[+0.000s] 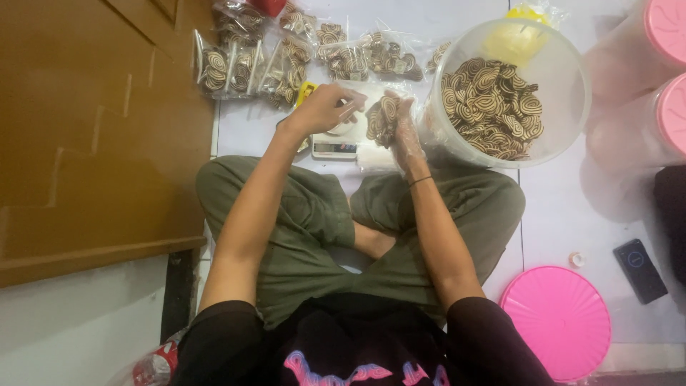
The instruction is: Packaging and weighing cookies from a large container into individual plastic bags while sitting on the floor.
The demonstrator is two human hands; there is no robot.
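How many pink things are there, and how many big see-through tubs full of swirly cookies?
Pink round lid lying flat on the floor: 1
Pink-topped containers at the right edge: 2
Clear tub of swirl cookies: 1
Total: 4

Light was soft and even, coming from above, and the white tiled floor looked bright, nearly washed out near the top edge. Shadows were faint: a pale one lay beside the clear bucket and under the crossed legs. The plastic bags of striped cookies caught small glints. The wooden door at left stayed darker. Both hands appeared slightly smeared by motion blur, and straight lines bowed toward the frame's corners.
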